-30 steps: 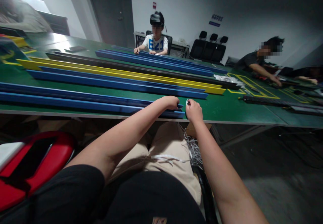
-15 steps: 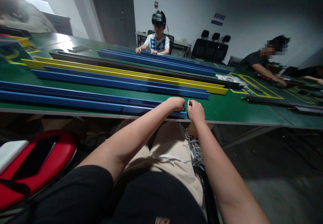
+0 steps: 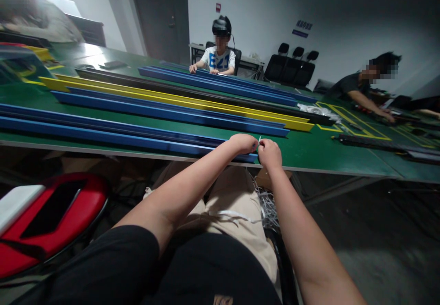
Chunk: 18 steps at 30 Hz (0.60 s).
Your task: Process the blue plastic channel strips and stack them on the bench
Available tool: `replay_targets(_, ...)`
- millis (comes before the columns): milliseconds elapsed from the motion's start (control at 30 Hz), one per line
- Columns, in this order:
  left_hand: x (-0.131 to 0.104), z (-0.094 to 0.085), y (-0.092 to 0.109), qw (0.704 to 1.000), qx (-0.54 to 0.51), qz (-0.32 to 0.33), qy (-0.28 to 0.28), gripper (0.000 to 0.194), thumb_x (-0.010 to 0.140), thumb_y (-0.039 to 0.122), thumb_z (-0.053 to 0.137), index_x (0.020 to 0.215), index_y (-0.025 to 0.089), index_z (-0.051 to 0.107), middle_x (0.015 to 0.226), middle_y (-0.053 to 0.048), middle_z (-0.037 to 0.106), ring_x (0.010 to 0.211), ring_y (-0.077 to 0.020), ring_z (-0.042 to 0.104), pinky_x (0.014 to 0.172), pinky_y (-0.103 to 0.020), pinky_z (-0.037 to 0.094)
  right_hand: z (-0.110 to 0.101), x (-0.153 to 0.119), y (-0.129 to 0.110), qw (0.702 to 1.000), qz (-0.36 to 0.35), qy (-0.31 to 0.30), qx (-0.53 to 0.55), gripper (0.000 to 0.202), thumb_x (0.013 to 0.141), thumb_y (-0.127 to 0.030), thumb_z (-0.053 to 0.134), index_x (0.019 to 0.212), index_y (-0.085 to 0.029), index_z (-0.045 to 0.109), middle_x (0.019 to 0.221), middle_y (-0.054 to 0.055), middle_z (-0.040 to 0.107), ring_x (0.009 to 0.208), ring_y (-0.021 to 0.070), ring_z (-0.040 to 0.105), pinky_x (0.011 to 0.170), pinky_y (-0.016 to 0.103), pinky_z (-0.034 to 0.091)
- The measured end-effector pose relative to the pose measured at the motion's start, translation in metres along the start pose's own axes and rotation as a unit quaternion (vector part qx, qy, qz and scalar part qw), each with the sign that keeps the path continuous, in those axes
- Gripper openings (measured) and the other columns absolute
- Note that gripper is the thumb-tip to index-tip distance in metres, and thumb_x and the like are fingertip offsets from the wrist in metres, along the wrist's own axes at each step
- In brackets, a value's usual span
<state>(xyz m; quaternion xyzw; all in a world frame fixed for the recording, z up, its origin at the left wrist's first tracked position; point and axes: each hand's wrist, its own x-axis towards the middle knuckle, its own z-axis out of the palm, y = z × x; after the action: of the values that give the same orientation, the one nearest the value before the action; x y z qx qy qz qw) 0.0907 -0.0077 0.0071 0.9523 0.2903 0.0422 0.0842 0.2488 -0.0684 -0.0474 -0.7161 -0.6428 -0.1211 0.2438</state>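
Observation:
My left hand (image 3: 244, 143) is closed over the right end of the nearest long blue channel (image 3: 137, 138), with its fingertips turned toward my other hand. What those fingers grip is hidden. Just right of the channel's end, my right hand (image 3: 271, 154) is closed in a pinch. A short white strip (image 3: 260, 138) sticks up from its fingertips. The two hands almost touch. Behind them lie another blue channel (image 3: 172, 112), a yellow channel (image 3: 178, 102) and a black one (image 3: 192, 93), roughly parallel.
More blue channels (image 3: 213, 85) lie farther back on the green table (image 3: 319, 153). A heap of thin white strips (image 3: 270, 211) hangs by my right leg. A red stool (image 3: 79, 204) stands at left. Clear plastic (image 3: 314, 108) lies at right. Other people sit round the table.
The view has shifted slightly, so everything sits a little farther right. My hands have come closer together at the channel's end.

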Motion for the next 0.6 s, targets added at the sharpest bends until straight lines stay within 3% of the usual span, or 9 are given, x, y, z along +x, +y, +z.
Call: replay_targets(600, 0.0005, -0.0007, 0.0015, 0.998, 0.019, -0.056, -0.001, 0.031, 0.081, 0.037, 0.064, 0.108, 0.025, 0.074, 0.110, -0.007, 0.077, 0.099, -0.0239, 0.071, 0.079, -0.027, 0.052, -0.0008, -0.0009, 0.0002, 1.000, -0.006, 0.010, 0.005, 0.026, 0.088, -0.019, 0.044, 0.096, -0.020, 0.070, 0.104, 0.011, 0.071, 0.099, 0.0254, 0.057, 0.089, 0.035, 0.041)
